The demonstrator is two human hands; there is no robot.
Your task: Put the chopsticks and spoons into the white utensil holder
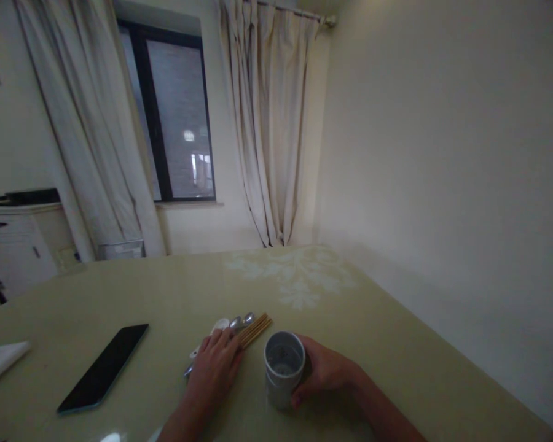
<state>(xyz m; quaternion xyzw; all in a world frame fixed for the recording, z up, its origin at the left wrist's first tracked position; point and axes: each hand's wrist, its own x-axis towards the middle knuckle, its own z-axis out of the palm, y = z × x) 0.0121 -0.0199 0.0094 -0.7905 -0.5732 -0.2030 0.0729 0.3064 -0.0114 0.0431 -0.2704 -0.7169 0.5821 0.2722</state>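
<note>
On the glossy pale-yellow table [396, 344], near its front edge, the right hand [325, 371] is wrapped around a small grey cylindrical cup [283, 367] with a smooth matte wall and an open round mouth; the fingers curl against its side, clamped on it, and the cup stands upright. Just beside it, toward the left, the left hand [214, 367] lies flat, fingers together and stretched out, pressing on a bundle of cutlery: thin brown wooden chopsticks [255, 328] and shiny metal spoons [242, 321], with what may be a white ceramic spoon [219, 325] under them, though the dim view makes that uncertain. Well apart, nearer the table's left edge, a flat black rectangular phone [104, 367] lies face up, and a folded white napkin [0, 359] sits at the left edge itself. A faint white floral pattern [299, 276] marks the far part of the tabletop.
</note>
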